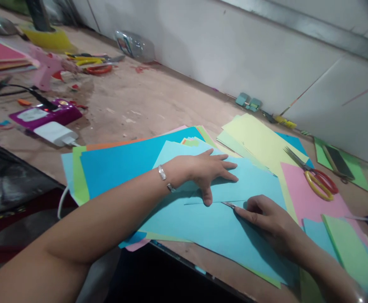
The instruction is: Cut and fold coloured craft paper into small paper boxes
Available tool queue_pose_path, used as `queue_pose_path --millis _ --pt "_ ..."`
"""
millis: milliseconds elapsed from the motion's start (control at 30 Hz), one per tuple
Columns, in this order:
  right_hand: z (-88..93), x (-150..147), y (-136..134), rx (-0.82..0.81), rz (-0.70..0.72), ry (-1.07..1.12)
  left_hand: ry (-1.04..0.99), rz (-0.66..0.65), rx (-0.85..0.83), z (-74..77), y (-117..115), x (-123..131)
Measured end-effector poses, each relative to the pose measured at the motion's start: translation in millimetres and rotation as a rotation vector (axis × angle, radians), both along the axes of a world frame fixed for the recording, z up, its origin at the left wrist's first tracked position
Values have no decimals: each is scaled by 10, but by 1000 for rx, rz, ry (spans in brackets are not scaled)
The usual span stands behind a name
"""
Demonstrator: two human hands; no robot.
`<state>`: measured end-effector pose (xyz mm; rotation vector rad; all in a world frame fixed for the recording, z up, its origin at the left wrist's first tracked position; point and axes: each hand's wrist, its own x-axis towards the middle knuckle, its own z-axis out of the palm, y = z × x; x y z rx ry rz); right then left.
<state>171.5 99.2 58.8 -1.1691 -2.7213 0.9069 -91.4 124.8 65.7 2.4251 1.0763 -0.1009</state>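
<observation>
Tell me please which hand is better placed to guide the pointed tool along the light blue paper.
Probably the right hand: it holds the pointed tool at the light blue paper, while the left hand lies spread on that paper.

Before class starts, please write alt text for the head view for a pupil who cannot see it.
A person's left hand lies spread on light blue paper while the right hand holds a slim blade at it. Scissors lie to the right, partly over pink paper, and a pink glue gun is at upper left.
</observation>
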Motion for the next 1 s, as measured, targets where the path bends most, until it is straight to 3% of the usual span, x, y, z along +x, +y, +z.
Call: queue_pose_path --millis 200,567,767,1000 --pt "78 -253 -109 -129 -175 -22 48 0 -5 42 -12 23" --pt "75 -451 -182 -197 -198 -51 -53 27 -2 -3 10 25" --pt "132 -606 -270 -250 -216 -79 -6 11 15 20 -5 20" --pt "21 -752 -359 -236 -248 -44 -26 4 20 31 -21 20"
